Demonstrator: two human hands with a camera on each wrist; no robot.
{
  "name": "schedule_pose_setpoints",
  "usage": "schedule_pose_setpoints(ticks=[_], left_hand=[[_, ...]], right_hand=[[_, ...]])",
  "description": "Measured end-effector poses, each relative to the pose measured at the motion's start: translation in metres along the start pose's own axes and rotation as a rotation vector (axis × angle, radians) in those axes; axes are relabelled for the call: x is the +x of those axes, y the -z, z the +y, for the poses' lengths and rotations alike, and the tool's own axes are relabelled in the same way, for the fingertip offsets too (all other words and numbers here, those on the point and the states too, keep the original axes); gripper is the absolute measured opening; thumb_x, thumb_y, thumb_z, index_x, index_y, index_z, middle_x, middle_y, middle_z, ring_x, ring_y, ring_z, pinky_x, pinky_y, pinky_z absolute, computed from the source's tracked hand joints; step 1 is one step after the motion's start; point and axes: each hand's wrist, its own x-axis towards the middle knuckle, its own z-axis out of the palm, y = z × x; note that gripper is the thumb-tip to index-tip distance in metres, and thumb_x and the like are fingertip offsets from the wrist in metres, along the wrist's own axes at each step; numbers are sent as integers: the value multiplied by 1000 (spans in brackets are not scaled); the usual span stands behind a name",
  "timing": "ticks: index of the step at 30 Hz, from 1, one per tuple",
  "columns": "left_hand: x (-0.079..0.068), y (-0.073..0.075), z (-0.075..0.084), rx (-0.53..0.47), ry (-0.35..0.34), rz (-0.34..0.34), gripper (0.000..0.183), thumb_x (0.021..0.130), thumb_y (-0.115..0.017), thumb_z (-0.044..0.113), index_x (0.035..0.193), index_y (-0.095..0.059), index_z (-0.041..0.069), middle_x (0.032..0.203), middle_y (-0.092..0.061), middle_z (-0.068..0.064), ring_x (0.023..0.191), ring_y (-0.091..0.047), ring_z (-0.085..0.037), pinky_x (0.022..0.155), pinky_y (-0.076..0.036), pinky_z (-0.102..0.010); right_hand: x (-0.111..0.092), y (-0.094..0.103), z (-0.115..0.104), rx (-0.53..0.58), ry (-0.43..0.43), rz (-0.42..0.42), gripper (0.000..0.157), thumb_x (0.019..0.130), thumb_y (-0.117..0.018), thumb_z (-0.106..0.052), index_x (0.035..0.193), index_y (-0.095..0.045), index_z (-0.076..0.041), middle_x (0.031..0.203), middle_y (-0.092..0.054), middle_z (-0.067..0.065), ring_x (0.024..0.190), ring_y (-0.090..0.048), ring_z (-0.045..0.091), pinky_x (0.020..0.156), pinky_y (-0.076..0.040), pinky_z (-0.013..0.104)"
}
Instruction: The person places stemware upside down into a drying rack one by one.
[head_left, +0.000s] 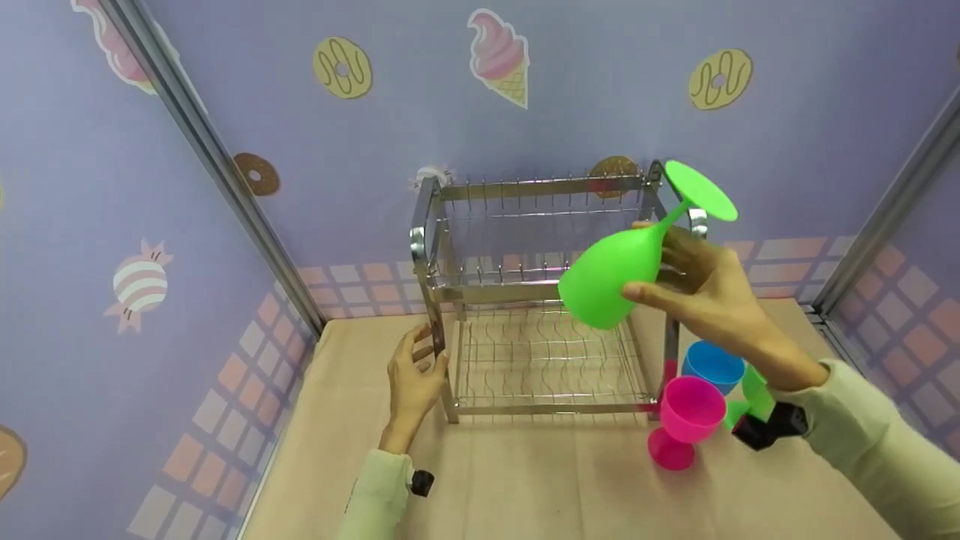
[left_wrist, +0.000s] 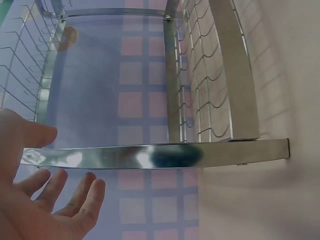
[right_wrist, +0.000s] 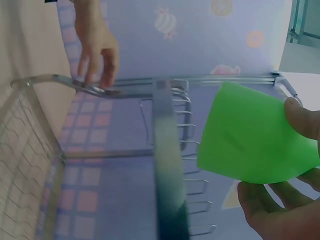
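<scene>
My right hand [head_left: 705,289] holds a bright green plastic goblet [head_left: 611,277] by its bowl, tilted with the foot up and the mouth facing down to the left. It is in front of the upper right part of a two-tier metal dish rack [head_left: 551,292]. In the right wrist view, thumb and fingers pinch the green goblet [right_wrist: 250,135] from both sides. My left hand [head_left: 416,379] is at the rack's left front post [left_wrist: 125,156], relaxed fingers on one side and thumb on the other, with gaps showing beside the metal.
A pink goblet [head_left: 694,409] stands upright by the rack's right front foot. Behind it is a blue goblet [head_left: 712,365], and another green piece [head_left: 757,394] shows partly hidden by the right wrist. A patterned wall [head_left: 405,90] rises behind the rack.
</scene>
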Motion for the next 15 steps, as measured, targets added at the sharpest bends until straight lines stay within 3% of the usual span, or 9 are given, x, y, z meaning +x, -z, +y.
schedule_pose_setpoints(ticks=[6,15], left_hand=[[4,-8,-5,5,54,0,53,91,-73,-11,142,-61,-1,132,-69,-25,103,-77,-43,86,-67,-51],[9,-16,-9,86,99,42,47,90,-74,-11,134,-66,4,119,-74,-22,93,-79,-39,80,-68,-46]], right_hand=[[20,18,-26,-133,14,-30,62,94,-81,-5,151,-57,-9,137,-71,9,117,-74,15,96,-62,26],[56,34,-47,-212,-54,-8,65,94,-85,-20,152,-58,-14,141,-68,10,130,-68,33,99,-62,28]])
